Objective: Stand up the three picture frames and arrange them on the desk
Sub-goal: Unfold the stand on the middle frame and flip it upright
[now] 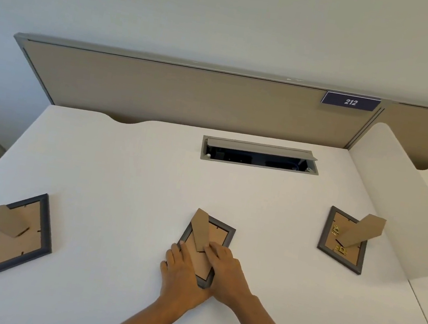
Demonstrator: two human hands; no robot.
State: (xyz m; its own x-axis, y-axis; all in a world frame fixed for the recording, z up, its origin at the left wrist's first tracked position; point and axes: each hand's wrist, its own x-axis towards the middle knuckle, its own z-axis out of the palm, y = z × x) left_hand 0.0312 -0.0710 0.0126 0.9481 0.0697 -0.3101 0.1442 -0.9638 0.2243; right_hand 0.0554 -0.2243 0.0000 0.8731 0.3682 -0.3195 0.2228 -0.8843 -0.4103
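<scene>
Three frames lying face down on the desk (127,176), backs up, easel legs swung out; none yet standing.

Left frame (18,239) at lower left of the picture; right frame (343,240) at centre right; both well apart from the hands.

Centre frame (206,249) at lower centre, directly under both hands; long axis running from lower centre up and slightly right, away from the body; leg (200,230) raised off the backing, pointing to the upper left of that frame.

Left hand (181,273): grip flat and spread, palm down on the near left edge, fingers along the left rail; pressing, not closed round anything.

Right hand (227,270): fingers loosely curled on the backing at the foot of the leg, touching it; whether pinching the leg, cannot tell.

Judged step: setting the leg before tilting upright. Both hands equally near; far edge to be lifted about the near edge, along the long axis.
</scene>
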